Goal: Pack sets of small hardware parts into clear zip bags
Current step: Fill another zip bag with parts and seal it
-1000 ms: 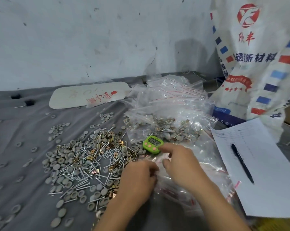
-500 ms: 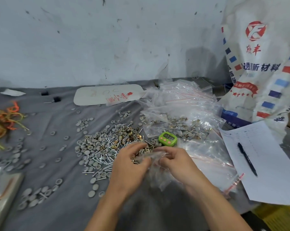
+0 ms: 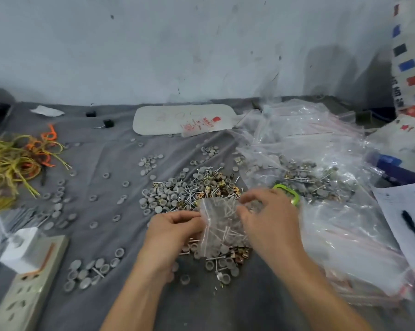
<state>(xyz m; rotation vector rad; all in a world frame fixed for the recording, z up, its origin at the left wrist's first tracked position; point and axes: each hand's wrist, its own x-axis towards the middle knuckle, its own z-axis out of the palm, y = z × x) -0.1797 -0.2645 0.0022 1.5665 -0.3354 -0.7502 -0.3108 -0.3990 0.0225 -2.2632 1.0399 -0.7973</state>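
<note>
Head view shows your left hand and right hand meeting over a grey cloth, with a clear zip bag held between them. Your left hand pinches the bag's left edge between thumb and curled fingers. Your right hand has its fingers bent over the bag's upper right corner and its thumb against the front, so it grips the bag too. Inside the bag you can make out pale screws and grey round caps, with brass-coloured clips near its lower end. Just beyond both hands lies the loose pile of parts, made up of grey caps, screws and brass clips, and a few more parts lie scattered just under the bag. A green timer peeks out right behind your right hand's knuckles. Further out past that hand sits a heap of filled bags, and to its right lies a flat stack of empty bags, then a sheet of paper with a pen on it. Well to the left of your left hand are a power strip and, further away, a tangle of rubber bands.
</note>
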